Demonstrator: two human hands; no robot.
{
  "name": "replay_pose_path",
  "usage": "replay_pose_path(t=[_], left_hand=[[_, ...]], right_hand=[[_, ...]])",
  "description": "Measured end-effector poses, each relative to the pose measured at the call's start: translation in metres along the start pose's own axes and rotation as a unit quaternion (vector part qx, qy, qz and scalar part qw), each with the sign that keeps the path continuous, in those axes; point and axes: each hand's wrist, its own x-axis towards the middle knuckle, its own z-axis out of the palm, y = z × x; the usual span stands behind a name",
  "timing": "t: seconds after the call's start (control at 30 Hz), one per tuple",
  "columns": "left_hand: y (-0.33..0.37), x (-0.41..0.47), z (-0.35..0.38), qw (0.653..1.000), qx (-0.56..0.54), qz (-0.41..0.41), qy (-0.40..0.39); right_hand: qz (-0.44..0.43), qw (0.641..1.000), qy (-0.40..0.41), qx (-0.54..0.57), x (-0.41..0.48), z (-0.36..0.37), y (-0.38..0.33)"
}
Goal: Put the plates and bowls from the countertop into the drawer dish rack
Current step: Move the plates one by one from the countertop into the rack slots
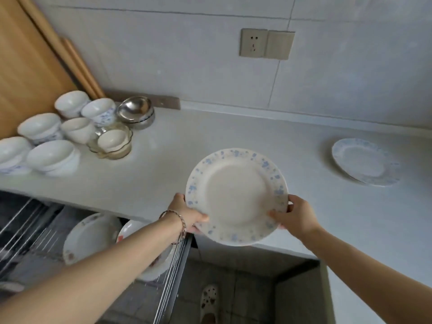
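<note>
A white plate with a blue-flecked rim (236, 195) hangs above the countertop's front edge. My left hand (187, 212) grips its left rim, thumb on top. My right hand (292, 215) grips its right rim. Another blue-patterned plate (363, 161) lies on the countertop (187, 141) at the right. Several white bowls (52, 156) stand grouped at the left, with a glass bowl holding a small white bowl (112, 142) and a steel bowl (136, 111) beside them. Below the counter the drawer dish rack (173, 272) stands pulled out, with two plates (91, 237) upright in it.
A wooden board (28, 66) leans against the wall at the back left. A wall socket (266, 43) sits above the counter. On the tiled floor below, a foot in a white clog (209, 302) stands to the right of the drawer.
</note>
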Motion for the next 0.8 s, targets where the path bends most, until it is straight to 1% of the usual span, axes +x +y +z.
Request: replay_pose_path(t=[0.2,0.3,0.4,0.5,0.67,0.8], left_hand=[[-0.062,-0.039,-0.102,0.996,-0.024,-0.05,0.068],[-0.094,-0.052,-0.157,0.993,-0.02,-0.08,0.083],[-0.13,-0.049,-0.218,0.988,-0.022,-0.122,0.093],[-0.165,-0.031,-0.285,0.981,-0.022,-0.16,0.107],[-0.207,0.021,-0.39,0.971,0.029,-0.203,0.12],[-0.232,0.066,-0.448,0.966,0.062,-0.222,0.12]], right_hand=[[-0.002,0.997,-0.081,-0.02,-0.047,0.105,-0.008],[0.011,0.992,-0.122,-0.023,-0.067,0.166,-0.015],[0.016,0.987,-0.157,-0.042,-0.081,0.234,-0.021],[0.026,0.982,-0.184,-0.039,-0.089,0.308,-0.028],[0.077,0.981,-0.179,-0.022,-0.088,0.438,-0.043],[0.131,0.979,-0.156,-0.007,-0.083,0.522,-0.048]])
